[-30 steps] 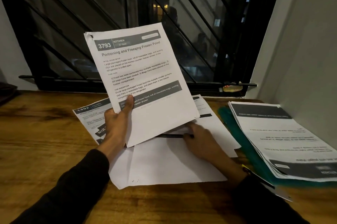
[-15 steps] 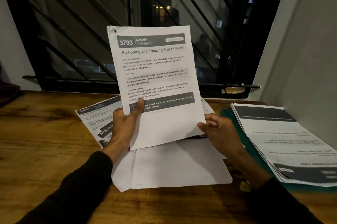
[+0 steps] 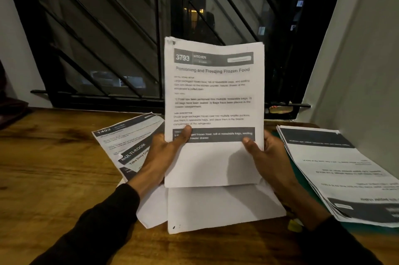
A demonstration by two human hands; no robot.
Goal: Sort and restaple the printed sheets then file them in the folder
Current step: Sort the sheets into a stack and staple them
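Keep the white printed sheaf headed 3793 (image 3: 213, 100) upright above the brown wooden table (image 3: 54, 167), left hand (image 3: 166, 148) and right hand (image 3: 265, 152) pinching its side edges, then tap square before stapling the marked top-left corner.

Small print on the held sheets (image 3: 213, 100) blurred, fingers of both hands hidden behind them, green folder (image 3: 302, 180) mostly covered by the right stack (image 3: 341, 169), that stack cut off at the right edge, sheet numbered 1492 (image 3: 127, 141) partly hidden by the left hand (image 3: 162, 152)
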